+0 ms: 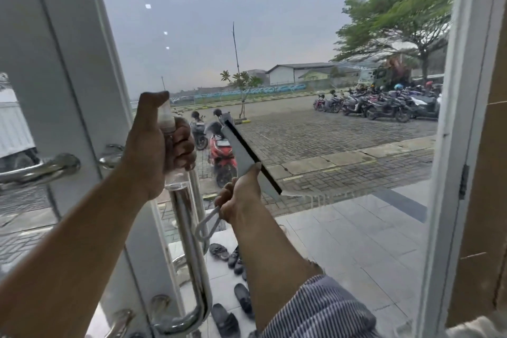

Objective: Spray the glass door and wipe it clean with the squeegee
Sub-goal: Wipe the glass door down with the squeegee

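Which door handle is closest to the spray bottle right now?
The long upright steel pull bar, directly beneath the spray bottle in the left hand. The curved handle at far left lies sideways, farther off.

Your left hand [156, 145] is raised, its back toward you, fingers curled round the bottle [168, 118] with one digit on its top. Your right hand [241, 197] sits lower, just beside it, gripping the squeegee [247, 151] handle, thumb stretched along the head. Both forearms reach forward and up.
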Available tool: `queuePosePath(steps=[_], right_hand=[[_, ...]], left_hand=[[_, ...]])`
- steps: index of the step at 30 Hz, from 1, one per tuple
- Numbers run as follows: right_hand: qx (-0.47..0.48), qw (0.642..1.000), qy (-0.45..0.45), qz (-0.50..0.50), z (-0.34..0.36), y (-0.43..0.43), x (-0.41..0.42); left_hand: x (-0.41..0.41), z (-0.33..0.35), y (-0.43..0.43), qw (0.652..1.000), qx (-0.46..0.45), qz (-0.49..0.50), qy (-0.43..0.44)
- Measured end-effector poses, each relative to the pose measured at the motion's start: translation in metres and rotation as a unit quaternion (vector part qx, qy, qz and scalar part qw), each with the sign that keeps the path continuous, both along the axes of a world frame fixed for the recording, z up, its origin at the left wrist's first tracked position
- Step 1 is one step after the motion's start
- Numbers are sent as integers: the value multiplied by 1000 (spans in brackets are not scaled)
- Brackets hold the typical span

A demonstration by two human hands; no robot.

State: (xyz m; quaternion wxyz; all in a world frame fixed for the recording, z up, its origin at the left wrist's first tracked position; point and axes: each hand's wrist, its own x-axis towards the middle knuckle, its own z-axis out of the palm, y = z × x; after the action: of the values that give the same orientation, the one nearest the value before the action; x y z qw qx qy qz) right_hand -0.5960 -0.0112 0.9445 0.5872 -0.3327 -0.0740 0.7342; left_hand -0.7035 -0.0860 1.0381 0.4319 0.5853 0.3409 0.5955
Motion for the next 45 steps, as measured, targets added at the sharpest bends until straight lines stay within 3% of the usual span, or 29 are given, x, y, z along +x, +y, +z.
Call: queuePosePath(steps=[8,12,17,19,22,25,29,33,37,43,45], right_hand=[[4,990,-139,-17,-28,4,-18],[24,951,-302,-65,-69,11,-28],[64,868,-478,-118,-93,5,-11],[87,863,-480,-132,-90,1,-9],[167,890,-389,-167,-59,-6,-3],[231,896,-338,-170,-15,-4,8],[227,885,-372,-167,25,14,2],[197,879,-394,-182,13,31,-14],[236,834,-466,-176,-28,40,-34],[278,664,-690,-73,-93,28,-12],[271,632,-724,-54,-110,28,-4]], left_hand=[[-10,-5,-5,999,-11,-26,-20],[-13,-6,-5,999,-24,-34,-35],[-16,-12,-10,999,-30,-22,-26],[-18,-11,-10,999,-34,-24,-32],[-19,-9,-9,998,-39,-38,-43],[-20,-10,-8,998,-36,-38,-33],[-19,-11,-7,999,-27,-36,-23],[-20,-13,-4,998,-20,-53,-18],[-22,-15,-2,998,-23,-64,-10],[-20,-16,-3,998,-28,-48,-5],[-19,-17,-4,999,-26,-43,-3]])
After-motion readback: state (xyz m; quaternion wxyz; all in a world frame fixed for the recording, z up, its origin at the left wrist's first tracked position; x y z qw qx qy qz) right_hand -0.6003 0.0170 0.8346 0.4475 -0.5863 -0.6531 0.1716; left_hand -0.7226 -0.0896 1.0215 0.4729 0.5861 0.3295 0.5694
